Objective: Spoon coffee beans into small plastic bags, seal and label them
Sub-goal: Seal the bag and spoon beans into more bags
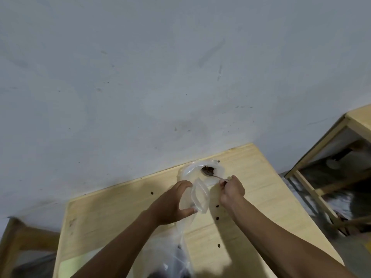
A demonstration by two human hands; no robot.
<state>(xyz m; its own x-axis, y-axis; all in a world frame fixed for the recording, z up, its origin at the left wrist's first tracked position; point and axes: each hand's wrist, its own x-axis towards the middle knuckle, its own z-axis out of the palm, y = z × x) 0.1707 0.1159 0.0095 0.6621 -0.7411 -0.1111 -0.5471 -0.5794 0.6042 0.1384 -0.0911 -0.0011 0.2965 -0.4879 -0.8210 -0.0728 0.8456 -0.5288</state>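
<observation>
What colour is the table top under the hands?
Pale, light wood table top, seen in the head view.

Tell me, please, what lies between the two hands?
In the head view, the small clear bag, its mouth held open by the left hand, lies between it and the right hand, which grips the spoon.
</observation>
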